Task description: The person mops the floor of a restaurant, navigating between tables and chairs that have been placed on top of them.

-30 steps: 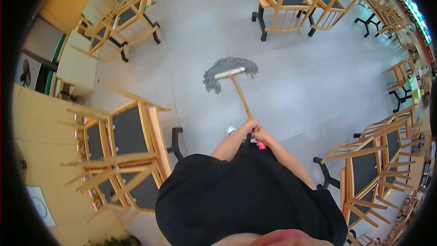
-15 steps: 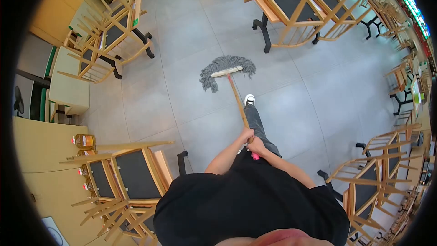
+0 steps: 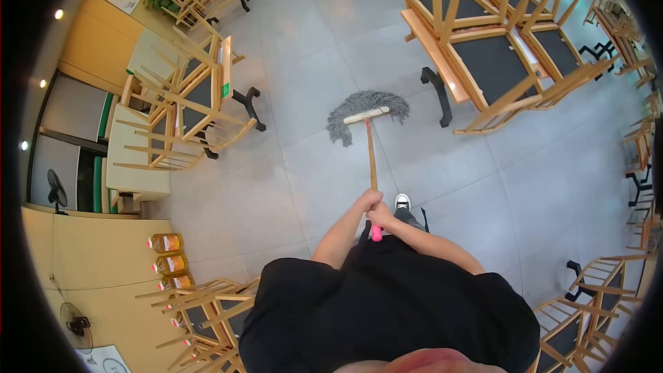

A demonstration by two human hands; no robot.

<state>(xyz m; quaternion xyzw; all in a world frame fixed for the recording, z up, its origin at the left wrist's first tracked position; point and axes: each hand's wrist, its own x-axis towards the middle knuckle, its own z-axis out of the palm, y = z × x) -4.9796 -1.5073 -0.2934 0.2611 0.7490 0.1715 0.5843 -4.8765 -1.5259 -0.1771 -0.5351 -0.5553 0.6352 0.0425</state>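
Observation:
Both hands are closed around the wooden handle of a mop (image 3: 371, 155). My left hand (image 3: 370, 199) grips it slightly farther forward. Just behind it, close to the pink end of the handle, is my right hand (image 3: 380, 215). The grey string mop head (image 3: 369, 101) lies spread on the tiled floor ahead, fanned out around its pale crossbar. A dark shoe with a white toe (image 3: 402, 202) shows to the right of the handle.
Upturned chairs rest on a table (image 3: 435, 55) ahead right, with its black leg (image 3: 437, 97) near the mop head. More stacked chairs (image 3: 200, 90) stand left, and others (image 3: 587, 318) at lower right. Several oil bottles (image 3: 168, 262) line the left wall.
I have moved forward with the mop; furniture has slid down and outward in view. The visible shoe is now closer to my hands. Both hands keep their hold.

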